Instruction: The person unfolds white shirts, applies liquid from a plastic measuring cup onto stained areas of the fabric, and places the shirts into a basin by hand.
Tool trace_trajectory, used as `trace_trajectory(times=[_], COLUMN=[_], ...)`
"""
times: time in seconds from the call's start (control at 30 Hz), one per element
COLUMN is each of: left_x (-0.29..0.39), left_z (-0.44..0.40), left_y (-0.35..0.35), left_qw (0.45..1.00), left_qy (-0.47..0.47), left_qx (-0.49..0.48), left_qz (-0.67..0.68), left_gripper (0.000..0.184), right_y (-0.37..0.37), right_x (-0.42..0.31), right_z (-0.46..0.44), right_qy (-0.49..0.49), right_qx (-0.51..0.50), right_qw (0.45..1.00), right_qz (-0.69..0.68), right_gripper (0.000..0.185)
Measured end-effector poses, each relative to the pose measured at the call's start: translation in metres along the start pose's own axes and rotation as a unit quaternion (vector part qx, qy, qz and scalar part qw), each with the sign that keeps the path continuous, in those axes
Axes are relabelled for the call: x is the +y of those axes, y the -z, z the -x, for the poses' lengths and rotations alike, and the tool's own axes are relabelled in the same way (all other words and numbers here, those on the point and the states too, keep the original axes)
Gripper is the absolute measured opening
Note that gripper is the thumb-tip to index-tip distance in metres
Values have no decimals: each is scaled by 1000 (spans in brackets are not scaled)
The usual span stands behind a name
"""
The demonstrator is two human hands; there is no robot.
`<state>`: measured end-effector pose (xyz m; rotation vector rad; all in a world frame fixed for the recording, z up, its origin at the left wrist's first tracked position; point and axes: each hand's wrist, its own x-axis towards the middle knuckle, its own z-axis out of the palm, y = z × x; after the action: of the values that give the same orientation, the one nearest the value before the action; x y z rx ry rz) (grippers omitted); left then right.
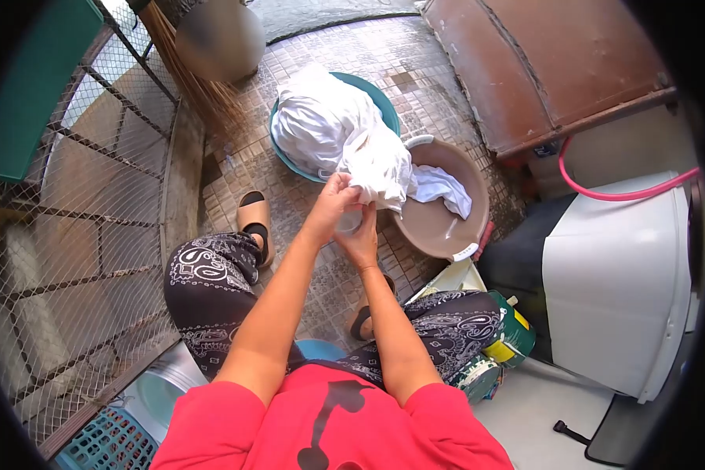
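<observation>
A large bundled white cloth [321,117] fills a teal basin [388,102] on the tiled floor. Part of it hangs over the basin's right side, towards a brown basin [439,231] in which a smaller white cloth [442,190] lies. My left hand [333,205] pinches the near edge of the large cloth between thumb and fingers. Just below and to the right, my right hand [360,239] has its fingers closed at the same edge, partly hidden. A pale patch shows between my hands; I cannot tell whether it is cloth.
Wire-mesh fencing [110,188] runs along the left, with a broom [188,70] leaning near it. At right stand a rusty brown panel [540,70], a pink hose [627,194] and a white plastic bin [615,290]. Green buckets [517,333] sit by my right knee.
</observation>
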<state>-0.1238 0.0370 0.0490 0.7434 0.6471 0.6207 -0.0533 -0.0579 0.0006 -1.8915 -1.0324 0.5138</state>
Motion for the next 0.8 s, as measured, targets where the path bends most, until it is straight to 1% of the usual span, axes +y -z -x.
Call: trace_trajectory(times=[0.03,0.07,0.1,0.13,0.17,0.23,0.27,0.33,0.37,0.4,0.43,0.47,0.5,0.53,0.6,0.63,0.67,0.7,0.77,0.8], left_x=[4,8,10,9,7,10,10,0,-19,-50,-83,-113,-183,-219,-215,-205,-180,-172,-149,-141], left_z=[3,7,9,7,4,1,3,0,-4,-10,-16,-19,-16,-51,-28,-65,-98,-81,-82,-63], left_y=[-4,-8,-11,-8,-1,14,18,31,49,75,102,128,167,221,214,192,162,163,147,147], left_qw=[1000,999,997,998,998,995,993,973,973,982,979,982,982,979,981,983,985,987,990,991], left_qy=[2,12,21,20,1,-38,-85,-127,-126,-24,78,156,157,74,77,76,73,68,59,54], left_qx=[-3,11,25,23,32,51,76,194,191,189,187,71,75,-163,-154,-148,-143,-138,-125,-119], left_qz=[-1,-32,-63,-62,-63,-75,-42,-6,-6,2,9,78,78,-101,-89,-77,-66,-55,-33,-23], left_gripper=[23,23,23,23,24,24,25,28,28,29,30,48,48,41,41,42,43,43,44,45], right_y=[2,4,8,11,15,27,33,52,57,57,56,55,60,61,55,54,53,52,59,66], right_x=[-4,-3,-3,-3,-3,-8,-13,-26,-35,-40,-43,-47,-65,-77,-79,-77,-76,-75,-75,-74], right_z=[-4,-6,-9,-12,-14,-17,-16,-10,-6,-2,4,11,17,23,36,42,47,49,50,48], right_qy=[-4,-5,-60,-114,-113,-49,-49,-36,-38,-66,-52,-38,-24,10,61,60,66,75,84,90], right_qx=[3,6,-15,-37,-37,-35,-34,-125,-150,-184,-204,-225,-254,-279,-291,-293,-279,-265,-266,-267], right_qw=[999,999,998,993,993,998,998,989,987,974,972,968,964,960,955,954,958,961,960,959], right_qz=[-46,-45,-24,-4,-3,-18,-17,-69,-52,-112,-106,-100,-82,-21,3,1,-5,-12,-7,-1], right_gripper=[79,79,80,81,81,80,80,79,77,77,76,75,79,79,77,77,77,76,76,76])
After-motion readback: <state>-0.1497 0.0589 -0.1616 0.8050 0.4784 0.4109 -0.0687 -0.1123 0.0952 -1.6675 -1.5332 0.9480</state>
